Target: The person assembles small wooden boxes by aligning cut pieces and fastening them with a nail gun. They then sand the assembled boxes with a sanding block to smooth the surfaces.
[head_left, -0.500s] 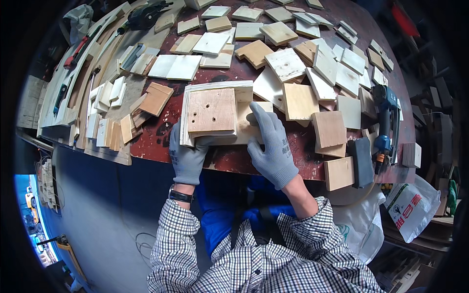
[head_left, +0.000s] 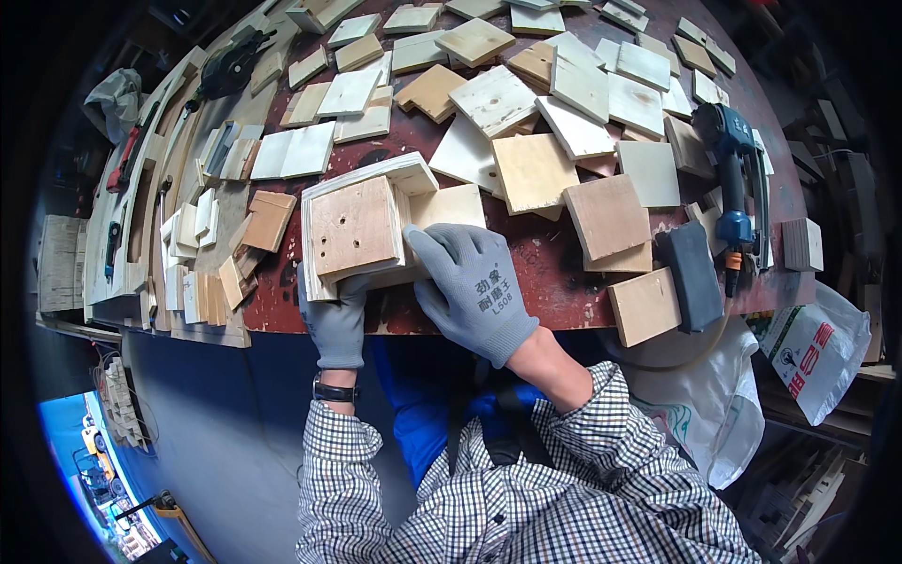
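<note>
A small wooden assembly (head_left: 355, 226) of nailed boards and plywood sits at the near edge of the table. Its face block has a few dark holes. My left hand (head_left: 336, 324), in a grey glove, grips its lower left side; most of the fingers are hidden beneath. From the right side of the assembly juts a pale board (head_left: 456, 205). Over the board's near part my gloved right hand (head_left: 474, 287) is closed, with fingertips against the assembly's side. The board's lower part is hidden by that hand.
Many loose wooden squares (head_left: 536, 174) cover the dark red table (head_left: 282, 301). To the right lie a blue pneumatic nail gun (head_left: 733, 179) and a dark grey block (head_left: 691, 277). Small offcuts (head_left: 202, 291) and a red-handled tool (head_left: 127, 160) are at the left. A white sack (head_left: 817, 348) hangs below.
My right hand has gone from fingers spread to closing over the pale board. The assembly is turned slightly and sits further left in view; the whole view has shifted too.
</note>
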